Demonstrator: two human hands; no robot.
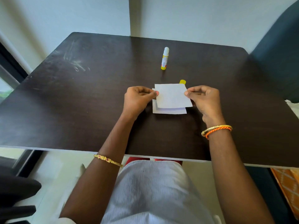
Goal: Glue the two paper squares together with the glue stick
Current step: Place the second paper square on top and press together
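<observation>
A white paper square (pixel 172 96) hovers just above a second white paper square (pixel 169 111) that lies flat on the dark table (pixel 80 102). My left hand (pixel 138 97) pinches the upper square's left edge. My right hand (pixel 204 99) pinches its right edge. The upper square sits slightly farther back and to the right than the lower one. The glue stick (pixel 165 59) stands upright behind the papers with its white glue tip exposed. Its yellow cap (pixel 182 81) lies just behind the upper square, partly hidden by it.
A dark chair back (pixel 278 50) rises at the table's right rear corner. Scuff marks (pixel 76 62) show on the table's left rear. A wall stands right behind the table.
</observation>
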